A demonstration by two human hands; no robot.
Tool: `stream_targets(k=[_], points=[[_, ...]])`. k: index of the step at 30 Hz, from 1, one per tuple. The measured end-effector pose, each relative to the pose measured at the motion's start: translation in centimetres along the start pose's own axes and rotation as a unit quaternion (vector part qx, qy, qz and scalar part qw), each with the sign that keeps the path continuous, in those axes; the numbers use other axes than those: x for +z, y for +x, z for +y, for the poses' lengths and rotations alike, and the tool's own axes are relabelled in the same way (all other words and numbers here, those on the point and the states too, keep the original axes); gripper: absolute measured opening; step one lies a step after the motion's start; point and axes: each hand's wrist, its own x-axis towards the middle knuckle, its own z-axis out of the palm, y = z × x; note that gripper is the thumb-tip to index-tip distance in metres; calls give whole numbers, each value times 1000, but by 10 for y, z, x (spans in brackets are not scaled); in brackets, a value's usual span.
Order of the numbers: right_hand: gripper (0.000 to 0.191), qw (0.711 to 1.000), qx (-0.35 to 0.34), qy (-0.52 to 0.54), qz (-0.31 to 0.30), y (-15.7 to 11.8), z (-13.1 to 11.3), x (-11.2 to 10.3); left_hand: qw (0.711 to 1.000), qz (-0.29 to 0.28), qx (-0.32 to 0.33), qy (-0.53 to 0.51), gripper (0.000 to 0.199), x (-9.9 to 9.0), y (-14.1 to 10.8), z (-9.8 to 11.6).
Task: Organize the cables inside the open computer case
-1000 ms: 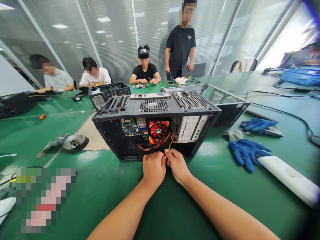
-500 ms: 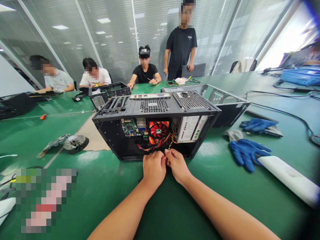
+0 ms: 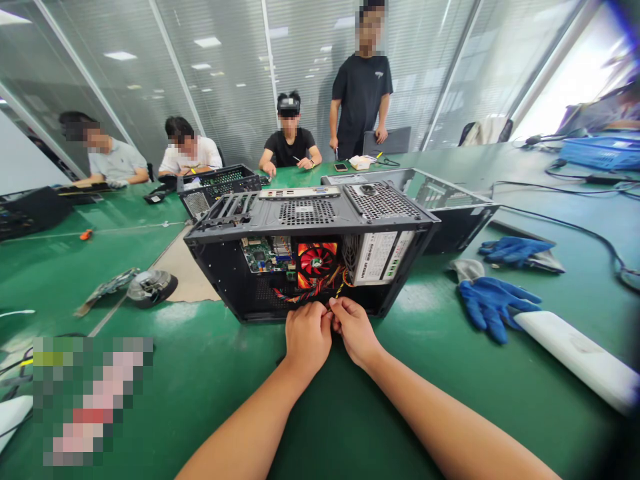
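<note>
A black computer case (image 3: 305, 230) lies on its side in front of me, its open face toward me. Inside show a circuit board (image 3: 263, 255), a red cooling fan (image 3: 317, 263), a power supply (image 3: 383, 259) and bundled coloured wires (image 3: 300, 293). At the case's lower front edge my left hand (image 3: 307, 337) is closed, its fingertips meeting those of my right hand (image 3: 354, 328). A yellow-and-black cable (image 3: 341, 289) runs down from the power supply into the pinched fingers. Its end is hidden by my hands.
Behind stands another case shell (image 3: 460, 223). Blue gloves (image 3: 493, 303) and a white bar-shaped object (image 3: 575, 353) lie right; a metal part with a round body (image 3: 150, 287) lies left on the green table (image 3: 200, 387). Across it, several people sit and one person (image 3: 363, 100) stands.
My hands keep the same pinch at the case's edge, with barely any shift. Across the table, the seated person in black has moved a hand slightly.
</note>
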Motion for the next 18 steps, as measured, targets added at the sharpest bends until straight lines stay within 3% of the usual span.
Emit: stream_targets(k=[18], points=[[40, 999, 19, 38, 7, -1, -5, 1, 1000, -2, -4, 4, 14, 0, -1, 3]])
